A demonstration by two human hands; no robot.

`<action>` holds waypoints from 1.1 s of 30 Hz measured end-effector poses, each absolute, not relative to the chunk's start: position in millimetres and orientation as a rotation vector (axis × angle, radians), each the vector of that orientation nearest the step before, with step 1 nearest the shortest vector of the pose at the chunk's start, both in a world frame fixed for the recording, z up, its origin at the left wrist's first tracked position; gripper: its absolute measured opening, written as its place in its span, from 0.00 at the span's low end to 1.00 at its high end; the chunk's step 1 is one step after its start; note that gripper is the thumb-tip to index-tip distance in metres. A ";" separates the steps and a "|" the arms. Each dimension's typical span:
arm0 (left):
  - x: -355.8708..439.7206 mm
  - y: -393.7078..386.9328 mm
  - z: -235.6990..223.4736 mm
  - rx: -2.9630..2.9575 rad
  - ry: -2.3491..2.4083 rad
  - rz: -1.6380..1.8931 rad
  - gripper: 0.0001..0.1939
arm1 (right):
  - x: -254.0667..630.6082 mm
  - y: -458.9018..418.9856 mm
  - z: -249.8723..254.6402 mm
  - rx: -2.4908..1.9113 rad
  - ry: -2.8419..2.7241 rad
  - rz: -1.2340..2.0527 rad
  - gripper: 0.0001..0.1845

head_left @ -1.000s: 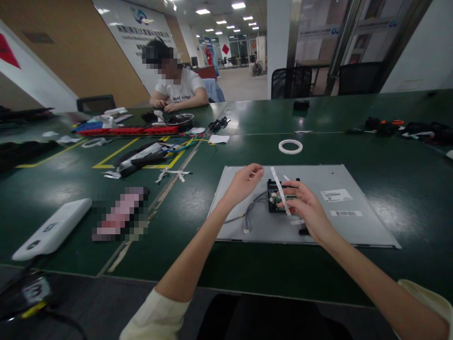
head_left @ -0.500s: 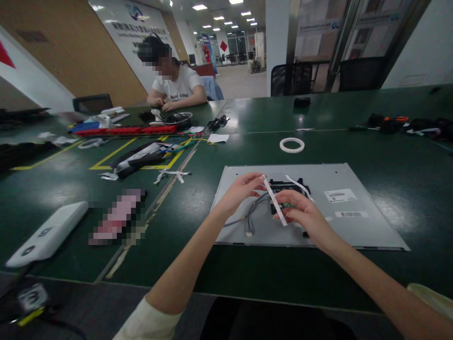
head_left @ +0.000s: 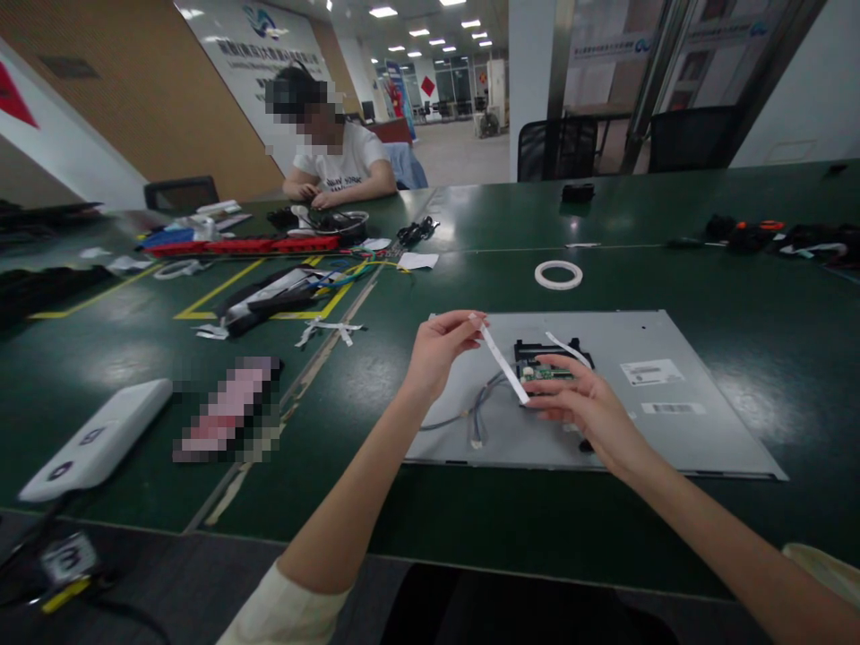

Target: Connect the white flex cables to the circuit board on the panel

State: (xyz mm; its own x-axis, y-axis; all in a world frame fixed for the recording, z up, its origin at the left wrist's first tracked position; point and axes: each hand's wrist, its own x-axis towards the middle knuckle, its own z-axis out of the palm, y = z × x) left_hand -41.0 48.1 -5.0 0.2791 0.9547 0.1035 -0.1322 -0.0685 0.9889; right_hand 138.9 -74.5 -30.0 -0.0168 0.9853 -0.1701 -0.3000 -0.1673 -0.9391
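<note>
Between finger and thumb, my left hand (head_left: 443, 349) pinches the upper end of a narrow white strip of tape (head_left: 503, 360). The strip slants down to the right. My right hand (head_left: 581, 399) has its fingers stretched out and apart at the strip's lower end; whether a fingertip touches it I cannot tell. Both hands are over a flat grey metal panel (head_left: 699, 430) lying on the table. On the panel are a black bracket (head_left: 530, 349), a green circuit board (head_left: 547, 372) partly hidden by my right hand, grey cables (head_left: 478, 412) and another white strip (head_left: 563, 344).
A white tape roll (head_left: 558, 275) lies beyond the panel. To the left are a white power-bank-like device (head_left: 100, 439), a blurred pink item (head_left: 228, 408), tape pieces (head_left: 329, 333) and a black-and-silver bundle (head_left: 275, 296). Across the green table (head_left: 376, 403) sits a person (head_left: 342, 161).
My left hand has moved slightly left and up with the strip's upper end. The strip's lower end has shifted up and left, and my right hand's fingers have straightened.
</note>
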 end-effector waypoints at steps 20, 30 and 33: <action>-17.6 17.6 -10.0 1.582 0.918 1.114 0.12 | 137.6 -70.5 -39.3 -1.174 -1.102 1.298 0.17; -32.9 38.5 -12.4 1.768 1.092 1.336 0.12 | 134.9 -72.8 -40.4 -1.156 -1.193 1.176 0.26; -37.6 45.1 -14.3 1.769 1.119 1.275 0.13 | 134.9 -74.3 -36.1 -1.140 -1.160 1.098 0.24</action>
State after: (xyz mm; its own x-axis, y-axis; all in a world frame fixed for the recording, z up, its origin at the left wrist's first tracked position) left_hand -37.6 45.1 -14.3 0.1516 0.9149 0.3742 0.2525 -0.4018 0.8802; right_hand 134.9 -74.3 -36.1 0.0845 0.9917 0.0971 -0.0430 0.1010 -0.9940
